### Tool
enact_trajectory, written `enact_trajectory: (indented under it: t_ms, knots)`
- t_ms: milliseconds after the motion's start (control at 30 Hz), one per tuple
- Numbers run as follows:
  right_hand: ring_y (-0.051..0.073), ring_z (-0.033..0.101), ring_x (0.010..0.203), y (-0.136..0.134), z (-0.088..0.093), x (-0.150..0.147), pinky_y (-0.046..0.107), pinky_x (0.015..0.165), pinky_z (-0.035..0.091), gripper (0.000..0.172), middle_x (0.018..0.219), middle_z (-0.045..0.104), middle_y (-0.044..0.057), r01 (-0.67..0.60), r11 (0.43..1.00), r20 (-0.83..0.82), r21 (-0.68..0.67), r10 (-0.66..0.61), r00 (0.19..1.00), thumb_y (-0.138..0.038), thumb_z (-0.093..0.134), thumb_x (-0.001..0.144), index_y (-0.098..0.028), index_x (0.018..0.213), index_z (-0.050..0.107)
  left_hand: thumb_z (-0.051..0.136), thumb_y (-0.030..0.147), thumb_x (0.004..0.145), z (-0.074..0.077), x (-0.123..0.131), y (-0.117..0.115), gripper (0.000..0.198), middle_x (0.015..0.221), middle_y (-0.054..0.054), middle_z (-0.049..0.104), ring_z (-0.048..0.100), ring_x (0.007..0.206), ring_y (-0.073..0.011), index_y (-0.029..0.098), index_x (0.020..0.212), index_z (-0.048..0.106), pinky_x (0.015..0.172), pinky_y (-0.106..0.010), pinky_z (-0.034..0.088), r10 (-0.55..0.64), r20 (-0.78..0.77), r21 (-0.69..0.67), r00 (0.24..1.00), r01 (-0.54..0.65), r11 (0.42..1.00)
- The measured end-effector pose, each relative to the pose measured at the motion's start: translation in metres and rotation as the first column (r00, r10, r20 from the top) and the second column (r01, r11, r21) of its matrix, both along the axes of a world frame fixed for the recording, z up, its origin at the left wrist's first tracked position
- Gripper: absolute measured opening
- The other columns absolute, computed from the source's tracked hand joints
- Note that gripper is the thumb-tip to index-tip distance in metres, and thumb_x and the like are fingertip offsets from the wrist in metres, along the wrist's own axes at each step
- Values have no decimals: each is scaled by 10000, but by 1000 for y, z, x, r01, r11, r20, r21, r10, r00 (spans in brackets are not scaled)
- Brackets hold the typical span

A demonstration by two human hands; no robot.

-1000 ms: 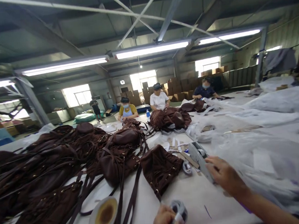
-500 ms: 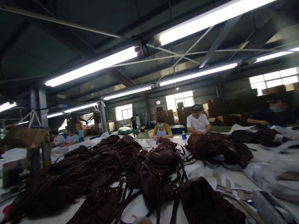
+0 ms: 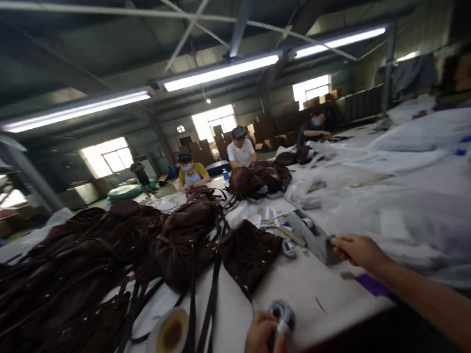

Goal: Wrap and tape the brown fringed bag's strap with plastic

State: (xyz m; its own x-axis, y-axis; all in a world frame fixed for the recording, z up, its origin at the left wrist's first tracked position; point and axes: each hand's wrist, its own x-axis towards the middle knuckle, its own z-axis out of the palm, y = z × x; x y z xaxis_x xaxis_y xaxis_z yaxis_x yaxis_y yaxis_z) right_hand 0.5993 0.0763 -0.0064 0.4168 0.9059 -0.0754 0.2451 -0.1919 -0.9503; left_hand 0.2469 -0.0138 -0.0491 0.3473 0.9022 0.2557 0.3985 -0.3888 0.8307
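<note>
At the front edge of the table, my left hand (image 3: 261, 339) is closed around a small grey ring-shaped roll (image 3: 283, 315); blur hides its exact kind. Farther right, my right hand (image 3: 357, 249) reaches in from the side, its fingers pinched on the near end of a long grey tape dispenser (image 3: 310, 233). Another small grey roll (image 3: 289, 248) lies left of the dispenser. Beside it rests a dark brown bag (image 3: 249, 253) with metal eyelets. A purple piece (image 3: 372, 284) is partly under my right forearm.
Many brown bags with straps (image 3: 83, 251) are heaped on the left. A stained round dish (image 3: 168, 337) sits in front. Crumpled clear plastic (image 3: 408, 223) spreads over the right side. Co-workers, one in a white shirt (image 3: 239, 152), are across the table near a blue bottle (image 3: 225, 174).
My view has swung right and down. Both hands have come into view, the left with the grey roll, the right at the tape dispenser.
</note>
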Motion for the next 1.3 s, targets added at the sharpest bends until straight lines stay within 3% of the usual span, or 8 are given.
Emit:
enact_trajectory:
  t_ms: [100,267,367,467,567,700,967,1300]
  knots:
    - [100,493,468,-5,-11,-9,196,375,301,153,601,630,27,43,998,-167,-40,-49,985,-284,626,757,-165,660,617,545,390,971,6,7,-1,303,941,-94,640,629,898,-208,175,838,714,836,-308,507,3,9,10,1000,-3,1000]
    - [81,455,419,3,-33,0,193,363,264,180,527,581,7,87,993,-132,-79,-97,986,-209,631,758,-162,594,573,545,376,975,17,15,-1,290,921,-77,631,627,862,-193,178,834,704,791,-290,508,-2,-1,12,1000,2,1000]
    - [82,436,407,-7,-34,-2,212,386,290,222,472,545,0,63,995,-83,-80,-70,994,-204,644,753,-162,548,569,549,358,975,18,18,-1,274,924,-75,632,626,862,-193,181,830,700,791,-296,510,36,1,27,999,-36,999]
    - [96,496,479,-33,-20,-25,219,460,375,206,555,605,3,-141,990,-76,-16,139,987,-307,662,787,-157,646,645,548,331,976,16,21,-1,251,930,-75,631,625,867,-191,183,845,703,805,-307,519,62,-4,36,998,-61,997]
    - [108,529,539,-60,2,-65,228,521,418,299,619,628,0,-481,869,-62,111,490,870,-443,667,822,-165,711,672,553,295,970,14,27,0,220,944,-75,619,620,889,-190,183,845,694,838,-325,527,106,-18,80,994,-104,991]
    - [106,507,544,-80,14,-120,225,524,408,343,603,614,-5,-619,773,-118,139,633,765,-482,645,845,-163,723,684,548,223,957,13,34,0,146,982,-82,599,608,938,-200,184,862,652,866,-347,538,174,-90,211,981,-152,966]
    - [95,429,462,-79,-26,-157,229,452,328,397,517,543,-22,-559,829,-251,-16,537,805,-523,671,756,-178,578,586,522,113,908,13,34,0,128,1098,-123,573,585,1010,-264,169,1010,574,904,-453,568,282,-273,404,920,-157,901]
    - [100,434,474,-81,-33,-158,234,463,321,449,518,524,-27,-520,853,-290,-40,488,823,-576,682,755,-182,576,564,506,115,931,10,33,0,106,1092,-111,570,594,998,-241,177,990,568,906,-434,578,255,-237,366,937,-157,917]
